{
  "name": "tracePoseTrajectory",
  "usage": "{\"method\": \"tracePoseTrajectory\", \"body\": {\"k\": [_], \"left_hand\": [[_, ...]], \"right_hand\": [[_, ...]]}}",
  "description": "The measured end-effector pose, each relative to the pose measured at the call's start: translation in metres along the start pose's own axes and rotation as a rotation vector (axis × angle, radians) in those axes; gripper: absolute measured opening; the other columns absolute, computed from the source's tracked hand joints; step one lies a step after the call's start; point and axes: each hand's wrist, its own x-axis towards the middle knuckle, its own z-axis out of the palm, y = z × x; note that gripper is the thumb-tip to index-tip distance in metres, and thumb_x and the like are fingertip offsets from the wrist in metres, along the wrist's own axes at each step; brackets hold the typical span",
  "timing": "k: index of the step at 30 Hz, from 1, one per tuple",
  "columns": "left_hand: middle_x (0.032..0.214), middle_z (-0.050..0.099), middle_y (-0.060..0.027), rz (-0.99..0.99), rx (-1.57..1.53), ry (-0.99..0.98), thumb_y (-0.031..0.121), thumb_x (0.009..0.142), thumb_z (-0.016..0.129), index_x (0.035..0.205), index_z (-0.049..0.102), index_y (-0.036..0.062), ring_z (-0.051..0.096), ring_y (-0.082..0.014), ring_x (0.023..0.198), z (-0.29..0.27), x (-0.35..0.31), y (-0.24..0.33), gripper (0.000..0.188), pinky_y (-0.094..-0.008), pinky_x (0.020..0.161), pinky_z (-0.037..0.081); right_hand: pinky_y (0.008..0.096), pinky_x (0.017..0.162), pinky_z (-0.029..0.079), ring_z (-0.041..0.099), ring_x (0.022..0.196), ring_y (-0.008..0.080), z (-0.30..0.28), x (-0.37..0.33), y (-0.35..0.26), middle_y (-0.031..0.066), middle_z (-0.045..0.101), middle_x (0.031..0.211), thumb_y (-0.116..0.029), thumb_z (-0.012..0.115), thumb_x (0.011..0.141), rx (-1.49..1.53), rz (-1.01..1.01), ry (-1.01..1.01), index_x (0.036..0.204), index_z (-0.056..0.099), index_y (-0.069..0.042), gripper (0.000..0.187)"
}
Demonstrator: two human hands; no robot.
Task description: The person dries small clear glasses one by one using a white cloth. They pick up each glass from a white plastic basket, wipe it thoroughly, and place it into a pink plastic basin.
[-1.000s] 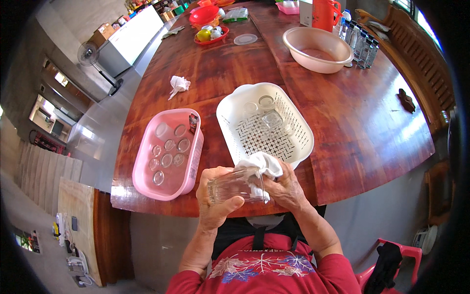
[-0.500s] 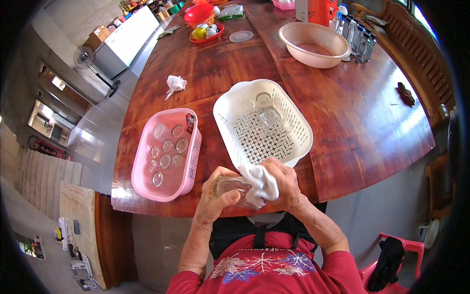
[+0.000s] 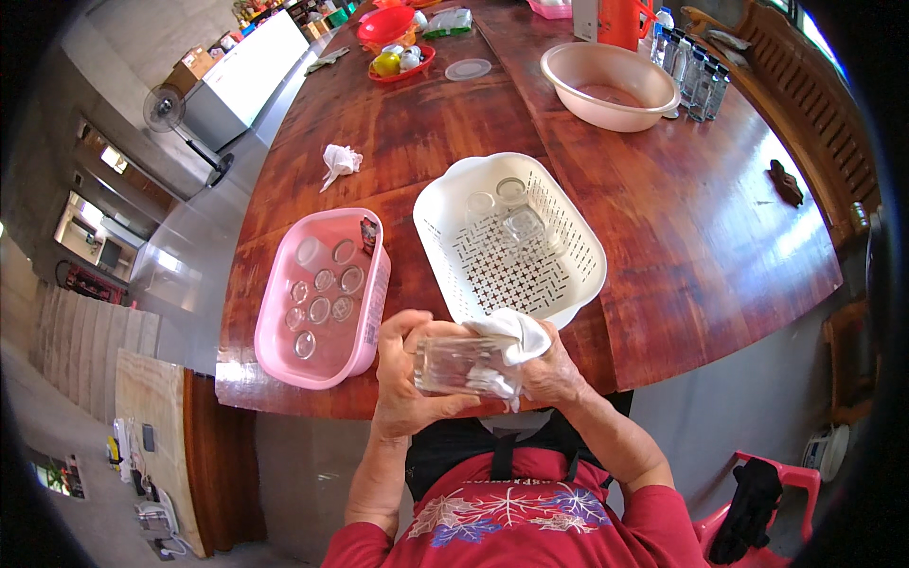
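A clear drinking glass (image 3: 445, 366) lies sideways between my hands, above the table's near edge. My left hand (image 3: 400, 374) is closed round its base end, thumb below and fingers above. My right hand (image 3: 554, 371) grips a white cloth (image 3: 519, 333) at the mouth end; part of the cloth shows inside the glass. Just beyond is a white perforated basket (image 3: 445, 275) with a few clear glasses, among them a square-based glass (image 3: 523, 225). To the left stands a pink basin (image 3: 268, 346) holding several upright clear glasses (image 3: 319, 309).
A crumpled white tissue (image 3: 340, 163) lies beyond the pink basin. Farther back are a large pale bowl (image 3: 615, 114), several dark-capped bottles (image 3: 701, 85), a red jug (image 3: 620, 24), a clear lid (image 3: 468, 69) and a red plate of fruit (image 3: 402, 74). A pink chair (image 3: 805, 476) stands at right.
The glass has turned more level and shows more of its side. My left fingers have loosened and spread along it, while the cloth has moved slightly right and up with my right hand.
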Motion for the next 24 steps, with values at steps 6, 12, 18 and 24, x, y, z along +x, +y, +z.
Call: {"method": "tracePoseTrajectory", "body": {"k": [6, 12, 18, 24], "left_hand": [[0.118, 0.051, -0.0095, -0.229, -0.475, 0.273, 0.025, 0.073, 0.078, 0.13, 0.03, 0.0052, 0.052, -0.0185, 0.108, 0.015, -0.003, -0.021, 0.078, -0.0321, 0.091, 0.047], [0.114, 0.05, -0.0091, -0.145, -0.414, 0.488, 0.003, 0.08, 0.067, 0.131, 0.026, 0.0122, 0.051, -0.0161, 0.104, 0.036, 0.007, -0.02, 0.066, -0.0321, 0.087, 0.047], [0.112, 0.048, -0.012, 0.095, 0.05, 0.395, 0.0, 0.076, 0.066, 0.131, 0.027, 0.0141, 0.05, -0.0185, 0.104, 0.028, 0.009, -0.032, 0.069, -0.0345, 0.089, 0.044], [0.115, 0.047, -0.0119, 0.009, -0.362, 0.464, -0.004, 0.079, 0.061, 0.129, 0.03, 0.0137, 0.051, -0.0212, 0.105, 0.004, 0.007, -0.037, 0.062, -0.0383, 0.089, 0.049]], "right_hand": [[0.0342, 0.055, 0.045, 0.057, 0.063, 0.0286, 0.013, 0.005, 0.011, 0.0119, 0.054, 0.072, -0.007, 0.077, 0.064, -0.731, -0.645, 0.326, 0.085, 0.057, -0.002, 0.029], [0.0302, 0.073, 0.048, 0.058, 0.084, 0.0159, 0.021, 0.009, 0.032, 0.0071, 0.062, 0.088, -0.014, 0.065, 0.081, -0.253, -0.287, 0.307, 0.099, 0.056, 0.002, 0.026], [0.0281, 0.065, 0.047, 0.056, 0.074, 0.0125, 0.008, -0.005, 0.041, 0.0058, 0.059, 0.085, -0.017, 0.054, 0.089, -0.362, 0.108, -0.087, 0.104, 0.056, 0.0, 0.024], [0.0248, 0.072, 0.048, 0.056, 0.083, 0.0095, 0.015, -0.018, 0.018, 0.0033, 0.06, 0.093, -0.005, 0.058, 0.086, 0.026, 0.03, 0.092, 0.112, 0.052, -0.004, 0.027]]}}
